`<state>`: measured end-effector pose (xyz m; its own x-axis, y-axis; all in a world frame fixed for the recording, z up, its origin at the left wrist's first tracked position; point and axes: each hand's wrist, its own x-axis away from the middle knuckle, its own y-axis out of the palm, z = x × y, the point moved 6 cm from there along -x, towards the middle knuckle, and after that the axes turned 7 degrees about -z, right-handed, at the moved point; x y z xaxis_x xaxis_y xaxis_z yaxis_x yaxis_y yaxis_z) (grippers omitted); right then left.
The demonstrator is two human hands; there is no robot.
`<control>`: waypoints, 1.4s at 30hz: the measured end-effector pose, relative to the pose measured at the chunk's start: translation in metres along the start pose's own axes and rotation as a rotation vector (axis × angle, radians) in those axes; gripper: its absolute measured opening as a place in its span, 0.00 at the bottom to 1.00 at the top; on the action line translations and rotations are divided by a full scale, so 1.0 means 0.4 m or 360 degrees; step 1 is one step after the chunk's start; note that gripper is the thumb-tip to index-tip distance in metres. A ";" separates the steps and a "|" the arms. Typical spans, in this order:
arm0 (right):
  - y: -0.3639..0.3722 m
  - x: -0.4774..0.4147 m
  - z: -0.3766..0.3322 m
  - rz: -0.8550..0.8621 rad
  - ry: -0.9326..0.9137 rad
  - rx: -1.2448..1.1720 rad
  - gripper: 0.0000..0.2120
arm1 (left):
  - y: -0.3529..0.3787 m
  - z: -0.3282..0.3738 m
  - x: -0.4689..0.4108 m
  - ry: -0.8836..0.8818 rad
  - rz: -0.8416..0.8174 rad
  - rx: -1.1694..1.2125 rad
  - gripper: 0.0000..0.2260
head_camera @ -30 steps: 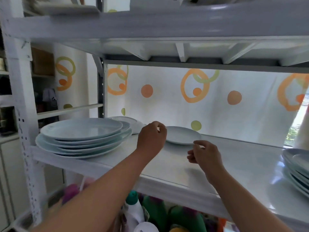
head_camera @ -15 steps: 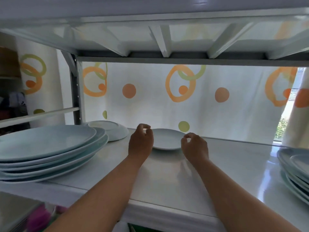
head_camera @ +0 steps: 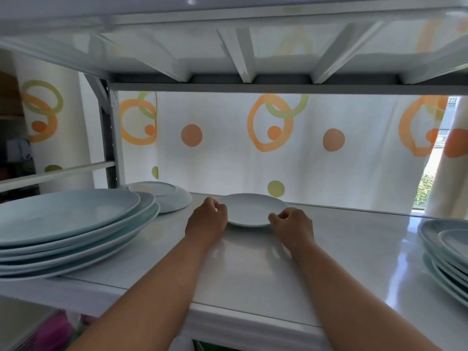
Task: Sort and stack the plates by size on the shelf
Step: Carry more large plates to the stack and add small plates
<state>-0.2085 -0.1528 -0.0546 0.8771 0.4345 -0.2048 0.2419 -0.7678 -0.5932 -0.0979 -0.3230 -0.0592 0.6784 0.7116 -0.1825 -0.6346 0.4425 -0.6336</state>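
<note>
A small pale plate (head_camera: 253, 207) lies at the back middle of the white shelf (head_camera: 354, 262). My left hand (head_camera: 206, 219) pinches its left rim with curled fingers. My right hand (head_camera: 291, 222) grips the right front rim the same way. A stack of large light-blue plates (head_camera: 63, 224) stands at the left. Behind that stack an upside-down plate (head_camera: 162, 196) rests on the shelf. Another stack of blue plates (head_camera: 445, 254) sits at the right edge, partly cut off by the frame.
The shelf above (head_camera: 240, 59), with white ribs, hangs low over the plates. A white curtain (head_camera: 253, 148) with orange and green circles closes the back. A grey upright post (head_camera: 109, 138) stands at the back left. Coloured items (head_camera: 55, 330) show below the shelf.
Both hands have reached further back and closed on the rims of the small plate. The view has moved in and lower, under the upper shelf.
</note>
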 end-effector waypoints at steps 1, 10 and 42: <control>-0.005 -0.004 0.006 0.0028 0.0024 -0.0050 0.09 | 0.001 0.000 0.001 -0.0003 -0.0018 -0.0008 0.10; -0.067 0.053 -0.041 0.0456 -0.0310 -0.0103 0.07 | 0.005 0.019 0.017 0.0110 -0.0104 0.0091 0.10; -0.781 0.464 0.258 0.1360 0.0287 -0.0641 0.08 | 0.310 0.540 0.443 0.0713 -0.0505 0.0975 0.08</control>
<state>-0.1642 0.2162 0.0122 0.8657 -0.3997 -0.3012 -0.4134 -0.9103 0.0197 -0.1363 -0.0243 -0.0077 0.8608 0.2743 -0.4288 -0.3890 0.8978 -0.2066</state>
